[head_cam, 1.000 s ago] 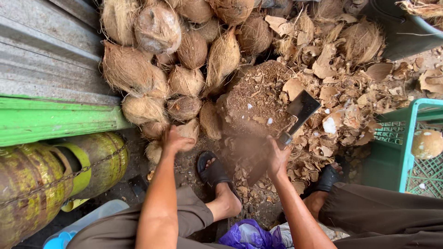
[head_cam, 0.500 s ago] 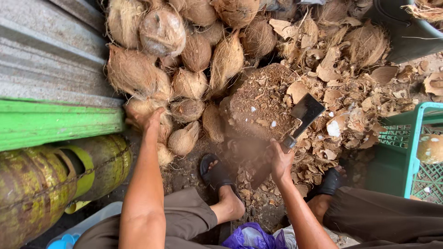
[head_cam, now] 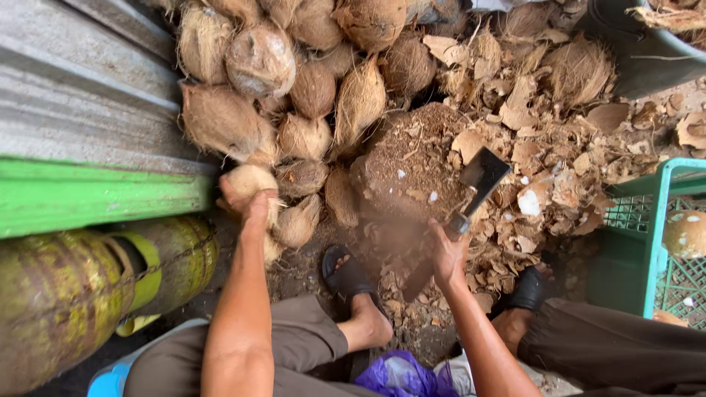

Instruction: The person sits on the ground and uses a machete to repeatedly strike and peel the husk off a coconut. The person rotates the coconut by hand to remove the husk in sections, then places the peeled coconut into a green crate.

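My left hand grips a pale husked coconut at the near edge of a pile of brown fibrous coconuts. My right hand holds the handle of a cleaver, whose dark blade points up over a round wooden chopping block covered in husk crumbs. My two feet in black sandals rest on the ground on either side of the block.
Husk shards litter the ground right of the block. A green plastic crate with a peeled coconut stands at right. A yellow-green gas cylinder lies at left under a green board and corrugated metal sheet.
My left hand reached further into the pile and closed on a pale coconut. My right hand stayed near the block with the cleaver.
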